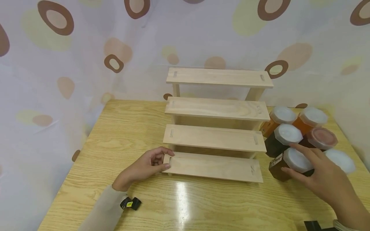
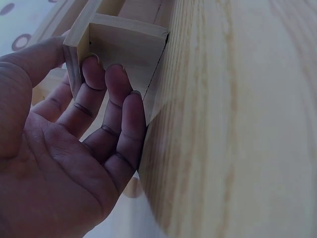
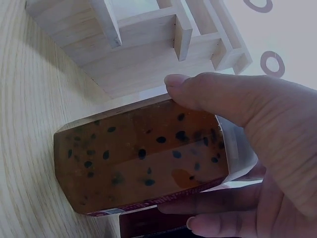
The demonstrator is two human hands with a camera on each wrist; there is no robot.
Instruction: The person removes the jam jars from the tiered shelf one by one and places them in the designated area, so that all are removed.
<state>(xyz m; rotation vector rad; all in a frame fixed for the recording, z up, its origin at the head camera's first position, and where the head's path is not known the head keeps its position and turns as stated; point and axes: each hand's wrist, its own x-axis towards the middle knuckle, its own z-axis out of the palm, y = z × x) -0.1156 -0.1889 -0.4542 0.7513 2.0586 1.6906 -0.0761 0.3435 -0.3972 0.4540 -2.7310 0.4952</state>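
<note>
A four-step wooden rack [image 1: 214,166] stands on the table. My left hand [image 1: 144,168] grips the left end of its lowest board, with the thumb on one face and curled fingers on the other in the left wrist view. At the right, my right hand [image 1: 328,175] holds a white-lidded jar [image 1: 279,169] between thumb and fingers. Through the clear faceted wall of this jar, the right wrist view shows brown-orange contents with dark seeds [image 3: 142,153]. The jar leans a little toward the rack. Its far side is hidden by the fingers.
Several more jars cluster right of the rack: an orange one [image 1: 270,125], another orange one [image 1: 302,125], a dark one [image 1: 274,145] and one with a reddish lid [image 1: 322,138]. A pale lid [image 1: 341,160] shows beside my right hand. A patterned curtain [image 1: 86,64] hangs behind the table [image 1: 130,128].
</note>
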